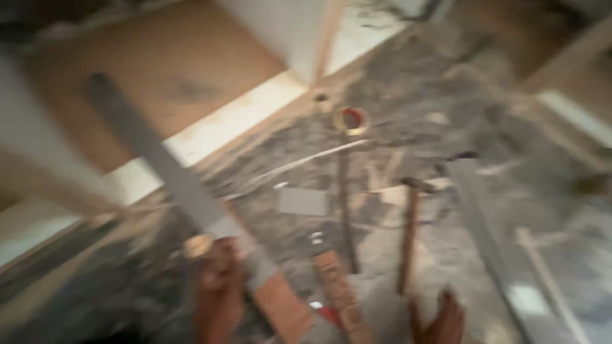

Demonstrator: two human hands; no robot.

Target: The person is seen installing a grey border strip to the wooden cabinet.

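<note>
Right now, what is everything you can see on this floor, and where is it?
Picture is blurred, so small bits are left out.
Long bar: one, grey, slanting from upper left down to the left hand.
Tape roll: one, tan ring, top centre on the floor.
Hammer: one, brown handle, right of centre.
Thin rod: one, dark, below the tape roll.
Flat card: one, grey, centre.
Wooden strip: one, reddish brown, bottom centre.
Metal rail: one, grey, right side.
Board: one, brown, upper left.
Left hand: gripping the long bar.
Right hand: open, bottom right, holding nothing.
</note>
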